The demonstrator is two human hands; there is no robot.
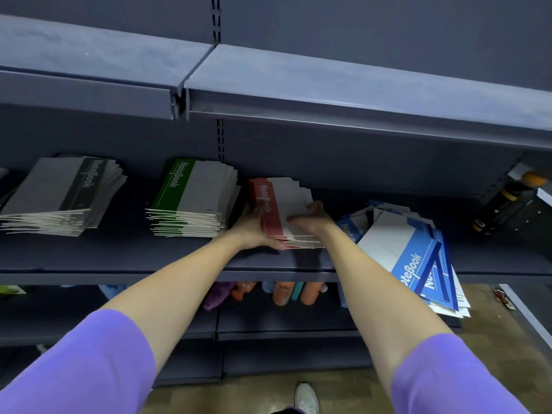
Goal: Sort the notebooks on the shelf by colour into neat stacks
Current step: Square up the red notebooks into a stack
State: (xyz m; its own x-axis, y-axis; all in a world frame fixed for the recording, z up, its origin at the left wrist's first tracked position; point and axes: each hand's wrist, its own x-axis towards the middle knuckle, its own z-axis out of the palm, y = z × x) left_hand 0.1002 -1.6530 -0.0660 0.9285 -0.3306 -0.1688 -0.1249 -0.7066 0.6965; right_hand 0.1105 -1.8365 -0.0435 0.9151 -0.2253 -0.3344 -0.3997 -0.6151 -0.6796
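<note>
A stack of red notebooks (279,204) lies on the middle of the dark blue shelf (125,255). My left hand (254,231) grips the stack's left and front edge. On the stack's right side my right hand (313,218) holds it, thumb on the top cover. To the left sit a green stack (194,198) and a black stack (62,192), both slightly fanned. Blue notebooks (409,252) lie in a loose, untidy pile at the right, hanging over the shelf's front edge.
An upper shelf (328,94) juts out overhead. The lower shelf holds coloured bottles (283,292). Dark items with orange tops (513,201) stand at the far right. Bare shelf shows between the stacks. A shoe (306,397) is on the floor below.
</note>
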